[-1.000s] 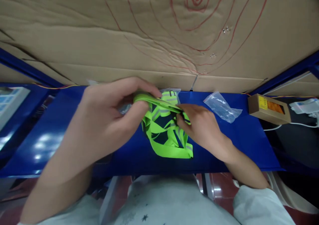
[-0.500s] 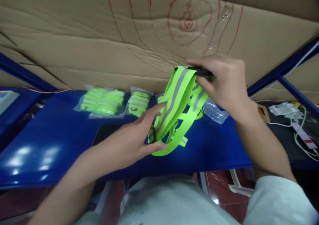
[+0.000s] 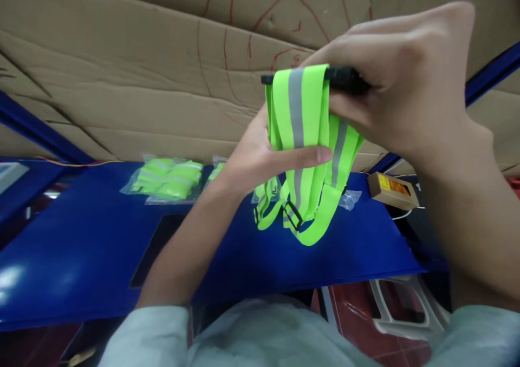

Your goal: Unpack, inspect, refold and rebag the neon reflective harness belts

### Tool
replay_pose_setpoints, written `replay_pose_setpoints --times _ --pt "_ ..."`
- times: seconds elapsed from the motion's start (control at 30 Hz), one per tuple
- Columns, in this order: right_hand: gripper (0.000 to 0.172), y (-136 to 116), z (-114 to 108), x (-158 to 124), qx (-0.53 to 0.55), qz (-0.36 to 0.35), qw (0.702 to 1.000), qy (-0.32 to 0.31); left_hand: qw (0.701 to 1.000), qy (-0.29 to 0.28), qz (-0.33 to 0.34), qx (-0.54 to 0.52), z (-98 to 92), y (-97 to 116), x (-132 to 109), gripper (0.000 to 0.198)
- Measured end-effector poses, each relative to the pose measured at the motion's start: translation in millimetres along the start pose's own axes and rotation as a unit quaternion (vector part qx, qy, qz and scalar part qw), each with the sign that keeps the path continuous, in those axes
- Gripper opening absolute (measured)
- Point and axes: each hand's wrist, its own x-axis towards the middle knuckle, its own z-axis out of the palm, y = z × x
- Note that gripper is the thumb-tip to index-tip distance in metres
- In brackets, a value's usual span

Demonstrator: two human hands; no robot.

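Note:
A neon-green strap vest with grey reflective stripes hangs in the air above the blue table. My right hand is raised high and closed on a black bar at the top of the straps. My left hand pinches the hanging straps lower down, with its thumb laid across the front of them. A black buckle dangles near the lower loops.
Bagged green vests lie at the back left of the table, and a clear bag lies behind the straps. A small cardboard box sits at the right end. A cardboard sheet with red lines forms the back wall.
My right hand has lifted the vest from the table up high and closer to the camera. My left hand followed upward and now pinches the hanging straps.

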Motion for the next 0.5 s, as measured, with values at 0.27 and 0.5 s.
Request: replay_pose_setpoints --times 0.27,0.5 --pt "0.049 -2.3 -0.3 -0.3 0.045 0.039 0.995 0.079 0.978 -0.105 -0.09 -0.157 16.4 -29.6 -0.8 0.05" --pt "0.038 14.8 17.2 2.1 0.053 0.061 0.996 0.038 0.942 -0.138 -0.204 -0.228 47.0 -50.0 -19.0 0.037"
